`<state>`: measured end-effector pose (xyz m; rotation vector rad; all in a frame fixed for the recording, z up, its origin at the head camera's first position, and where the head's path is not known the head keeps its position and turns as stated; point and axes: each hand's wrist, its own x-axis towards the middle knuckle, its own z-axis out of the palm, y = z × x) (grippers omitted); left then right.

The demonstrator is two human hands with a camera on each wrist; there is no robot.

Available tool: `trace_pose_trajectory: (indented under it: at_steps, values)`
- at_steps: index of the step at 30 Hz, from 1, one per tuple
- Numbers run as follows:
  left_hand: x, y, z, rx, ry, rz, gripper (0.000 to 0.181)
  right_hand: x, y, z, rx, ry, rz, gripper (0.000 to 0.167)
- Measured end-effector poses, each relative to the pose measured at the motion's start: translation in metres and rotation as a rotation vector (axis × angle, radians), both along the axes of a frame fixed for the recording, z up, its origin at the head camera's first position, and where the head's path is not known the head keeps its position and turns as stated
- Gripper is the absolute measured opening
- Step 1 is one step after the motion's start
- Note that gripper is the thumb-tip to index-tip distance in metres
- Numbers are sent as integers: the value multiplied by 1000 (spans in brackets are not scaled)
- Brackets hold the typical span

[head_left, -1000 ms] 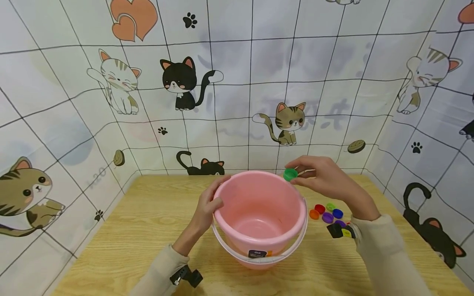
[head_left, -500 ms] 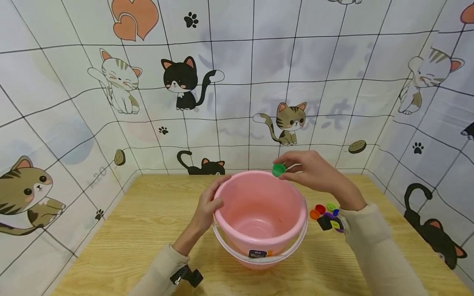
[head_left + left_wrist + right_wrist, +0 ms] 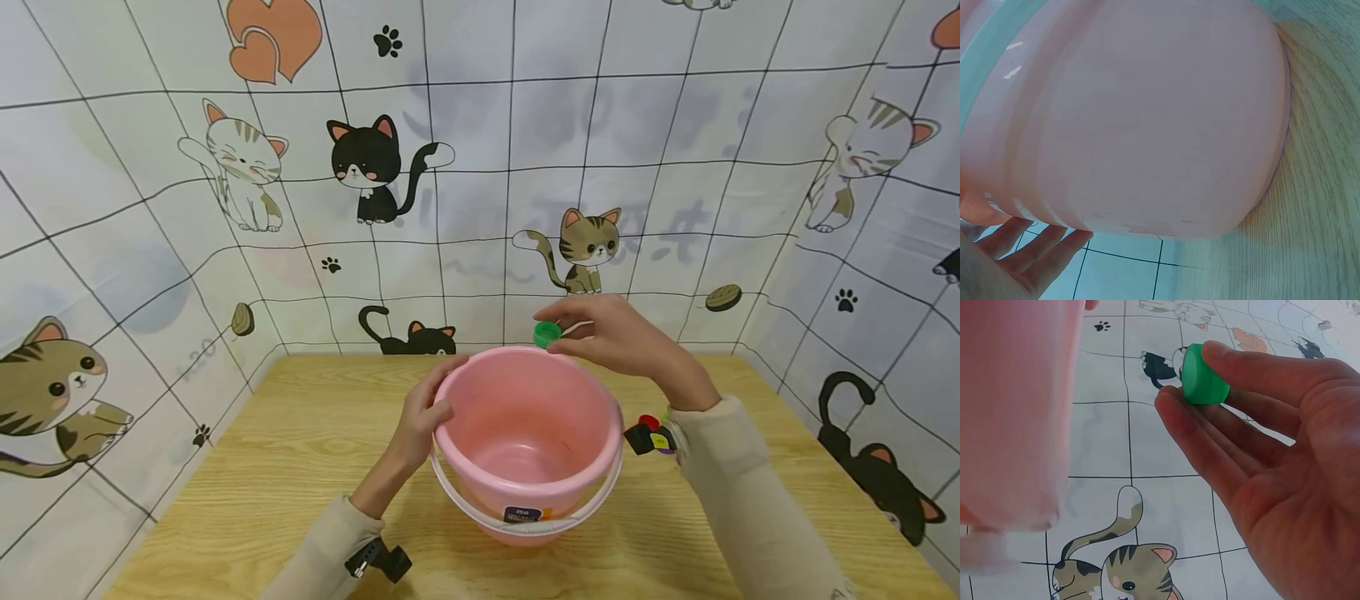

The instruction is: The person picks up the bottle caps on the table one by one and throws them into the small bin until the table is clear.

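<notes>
From my remote post, nearest first. Two pale sleeves [image 3: 322, 533] reached in from below, a dark strap unit [image 3: 390, 565] on the left wrist and a second unit [image 3: 641, 437] at the right. The bucket [image 3: 498, 498], pink, stood upright on the table [image 3: 262, 467], its white handle [image 3: 525, 527] hanging down across the near side, just below a dark label [image 3: 522, 514].

I had the left hand [image 3: 415, 422] clamped on the bucket's left rim, thumb over the edge; the left wrist view showed fingers against the outer wall. Right of the bucket I made out a red cap [image 3: 648, 422] on the table, partly covered by the right wrist unit, with slivers of green and purple beside it.

The right hand [image 3: 618, 335], well apart from the left, pinched the green cap [image 3: 547, 335] between thumb and fingers, up near the bucket's far rim. I couldn't tell whether it was over the mouth or just beyond. Behind everything: a white gridded wall [image 3: 465, 208] printed with cats, paws and hearts.
</notes>
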<state>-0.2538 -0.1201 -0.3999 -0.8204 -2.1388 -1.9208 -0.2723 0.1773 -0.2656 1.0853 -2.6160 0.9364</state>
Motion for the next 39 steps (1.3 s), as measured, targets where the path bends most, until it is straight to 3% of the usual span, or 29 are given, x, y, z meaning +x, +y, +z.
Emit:
trace_pose_trajectory:
  at_steps: [24,34,39]
  values:
    - [1,1,-1,-12,-4,18,73,-6,-14,12,46,-2,23,36]
    - [1,2,-2,-2,-6,5,72,-8,-19,13,78,-57,8,36]
    - [1,0,-2,-8,-7,22,72,-11,-22,12,96,-42,40,36]
